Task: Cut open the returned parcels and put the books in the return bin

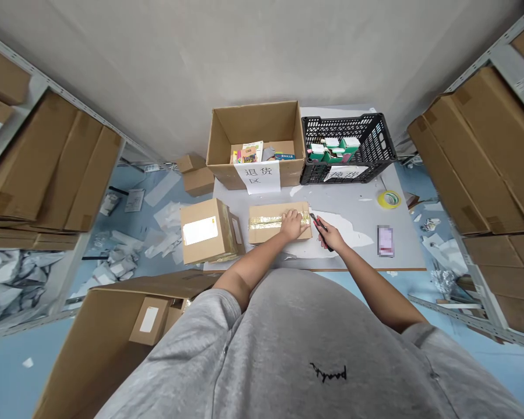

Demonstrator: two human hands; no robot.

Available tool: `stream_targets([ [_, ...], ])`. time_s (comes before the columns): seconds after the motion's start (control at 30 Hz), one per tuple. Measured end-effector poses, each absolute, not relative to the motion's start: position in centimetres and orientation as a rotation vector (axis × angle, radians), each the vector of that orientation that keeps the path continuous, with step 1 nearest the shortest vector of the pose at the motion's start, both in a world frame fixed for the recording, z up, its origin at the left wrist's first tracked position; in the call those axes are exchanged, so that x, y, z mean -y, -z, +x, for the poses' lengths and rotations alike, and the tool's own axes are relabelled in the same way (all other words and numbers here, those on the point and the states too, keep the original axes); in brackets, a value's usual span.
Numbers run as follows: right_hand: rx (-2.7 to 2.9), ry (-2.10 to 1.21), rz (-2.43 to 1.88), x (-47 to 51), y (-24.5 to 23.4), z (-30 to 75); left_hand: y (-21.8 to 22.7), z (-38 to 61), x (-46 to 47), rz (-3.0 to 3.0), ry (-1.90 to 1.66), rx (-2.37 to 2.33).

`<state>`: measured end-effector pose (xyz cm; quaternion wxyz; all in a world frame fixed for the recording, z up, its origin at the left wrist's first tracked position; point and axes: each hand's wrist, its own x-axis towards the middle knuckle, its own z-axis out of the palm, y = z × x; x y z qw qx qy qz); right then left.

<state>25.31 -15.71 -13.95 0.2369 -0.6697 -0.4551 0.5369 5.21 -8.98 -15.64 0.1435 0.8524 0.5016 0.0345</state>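
A small cardboard box (266, 226) lies flat on the table, with shiny tape along its top. My left hand (291, 225) grips it from above near its right end, fingers bent over the taped seam. In my right hand (330, 235) is a black utility knife (318, 224), its tip pointing at the box's right end. Whether the blade touches the tape is too small to tell. Torn white paper (349, 230) lies beneath the knife. Left of the small box stands a larger taped carton (201, 233) with a white label.
Behind are an open carton (225, 171) holding small packages and a black crate (371, 169) with green-and-white boxes. A tape roll (389, 199) and a blurred, phone-like rectangle (385, 241) lie to the right. A big open box (82, 349) stands lower left; loaded shelves flank both sides.
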Motion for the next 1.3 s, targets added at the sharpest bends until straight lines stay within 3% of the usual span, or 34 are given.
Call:
stream_targets([
  [0.13, 1.268, -1.467, -1.981, 16.4, 13.0, 23.4, 15.4, 5.2, 9.3, 2.492, -0.095, -1.435],
  [0.33, 1.356, -1.202, -2.288, 16.2, 11.6, 20.6, 15.5, 5.1, 9.5, 2.521, -0.102, -1.392],
  [0.57, 1.295, -1.34, -2.229, 16.9, 11.2, 19.9, 16.2, 5.1, 9.5, 2.574, -0.148, -1.376],
  [1.07, 1.355, -1.29, -2.22, 17.2, 11.9, 20.3, 15.2, 4.5, 9.9, 2.591, -0.231, -1.402],
  [1.3, 1.408, -0.995, -2.411, 17.4, 14.4, 23.7, 14.8, 3.7, 10.5, 2.551, -0.227, -1.385],
])
